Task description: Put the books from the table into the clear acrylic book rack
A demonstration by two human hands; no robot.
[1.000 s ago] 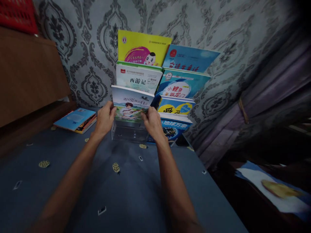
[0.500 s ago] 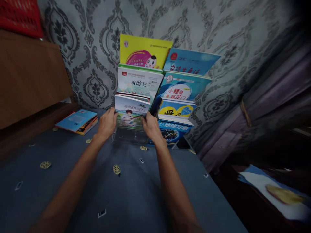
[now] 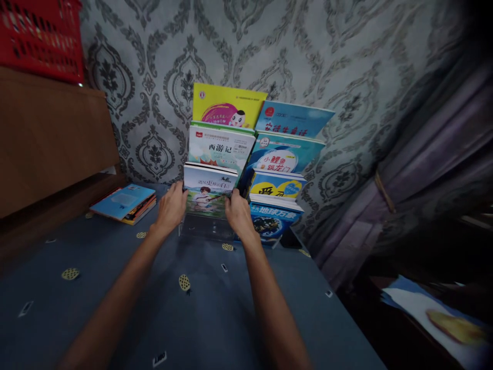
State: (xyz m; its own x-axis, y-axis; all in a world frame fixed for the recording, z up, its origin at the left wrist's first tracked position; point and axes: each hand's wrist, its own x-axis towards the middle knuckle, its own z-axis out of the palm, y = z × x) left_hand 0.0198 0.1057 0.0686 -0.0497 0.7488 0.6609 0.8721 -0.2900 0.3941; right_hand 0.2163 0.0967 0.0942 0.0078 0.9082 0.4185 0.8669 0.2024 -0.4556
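Observation:
A book with a guitar-playing figure on its cover (image 3: 206, 198) stands upright between my hands, near the front of a clear tiered book stand (image 3: 208, 227). My left hand (image 3: 172, 206) grips its left edge, and my right hand (image 3: 238, 211) is closed on its right edge. Behind it in the same column rise a white book with red and green art (image 3: 219, 146) and a yellow book (image 3: 227, 105). To the right stand a blue book (image 3: 295, 119), a teal book (image 3: 287, 152), a yellow-and-blue book (image 3: 277, 186) and a dark blue book (image 3: 274, 221).
A small pile of books (image 3: 125, 202) lies at the left on the blue patterned table cover (image 3: 154, 288). Beyond it are a brown wooden box (image 3: 50, 139) and a red basket (image 3: 42, 38). A dark flat object (image 3: 290, 239) sits by the stand; a purple curtain (image 3: 404, 159) hangs right.
The view has tilted up, so everything sits lower in the picture. The held book now leans back closer against the books behind it; both hands still grip its edges.

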